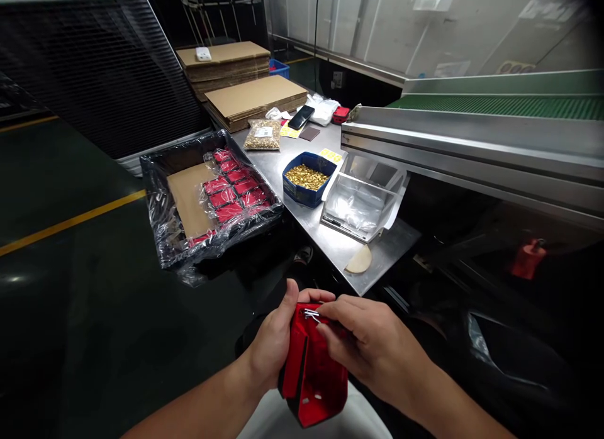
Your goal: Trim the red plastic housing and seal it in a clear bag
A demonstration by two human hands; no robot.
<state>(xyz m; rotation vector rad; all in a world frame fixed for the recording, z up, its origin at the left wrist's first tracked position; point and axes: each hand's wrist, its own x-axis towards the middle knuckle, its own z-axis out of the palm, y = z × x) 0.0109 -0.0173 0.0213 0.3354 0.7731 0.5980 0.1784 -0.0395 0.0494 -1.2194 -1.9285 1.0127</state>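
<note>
A red, open case (325, 392) is held low in front of the person, below the near corner of a metal counter (391, 253), its left side clamped in the left hand (274, 338). At its top corner, thin silvery strips (311, 314) are framed closely by the thumb and forefinger of the right hand (382, 338) (whether the strips are pinched cannot be told). On the counter, small gold pieces (306, 175) are contained in a blue bin (300, 194), while wrapped red packets (231, 190) are laid in a plastic-lined black tray (158, 238) to the left.
</note>
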